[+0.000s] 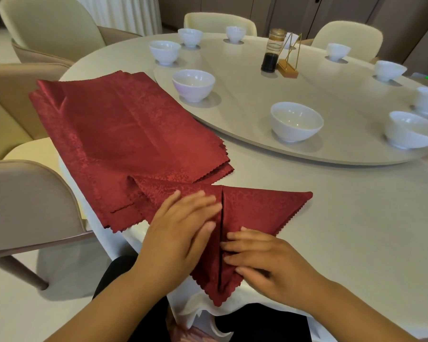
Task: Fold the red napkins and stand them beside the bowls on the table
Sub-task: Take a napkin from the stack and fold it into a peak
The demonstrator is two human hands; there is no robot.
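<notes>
The fold is mid-way, by my reading. One red napkin [262, 208] lies at the near table edge as a broad triangle, its point hanging over the edge toward the person, and both hands flatten it. No folded napkin stands beside any bowl in view, so the task looks barely begun.

The left hand [181, 230] lies flat on the left half with its fingers [203, 201] straight and close together. The right hand [265, 262] presses the lower right half, fingers spread and nearly straight. Neither hand grips anything. A dark seam runs down the cloth between the two sets of fingertips.

The next move likely calls for sharpening that crease, then further folds until the cloth can stand. It is thin and slippery-looking, so a soft crease could let it flop.

The room holds pale padded chairs [27, 201] around a large round table [344, 218] under a white cloth. Beyond the fingertips sits a raised turntable [245, 77]. To the left of the left fingers and beyond them, a stack of red napkins [124, 129] lies flat, touching the working napkin's left corner. White bowls ring the turntable, and the nearest bowl [296, 122] stands well beyond the right fingers. Farthest off are a sauce bottle [272, 53] and a small wooden stand [287, 70].
</notes>
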